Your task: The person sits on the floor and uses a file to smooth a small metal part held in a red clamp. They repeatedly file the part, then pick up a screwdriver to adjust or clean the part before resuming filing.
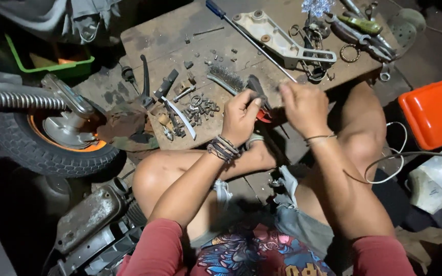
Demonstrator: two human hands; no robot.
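My left hand [240, 115] grips a pair of pliers with dark jaws and red handles [260, 99] at the near edge of a dirty wooden board [152, 38]. Several bracelets ring that wrist. My right hand [304, 106] is just to the right, fingers pinched together near the plier jaws; whatever it pinches is too small and blurred to tell. A wire brush [226, 79] lies just beyond my left hand. A long blue-handled screwdriver [246, 35] runs across the board toward my right hand.
A pile of small bolts and nuts [200, 108] and a curved lever [144, 82] lie left. A pale metal bracket [282, 42] and wrenches [367, 30] lie beyond. A wheel with tyre [52, 138] stands left, an orange case [436, 110] right, an engine part [90, 220] by my knee.
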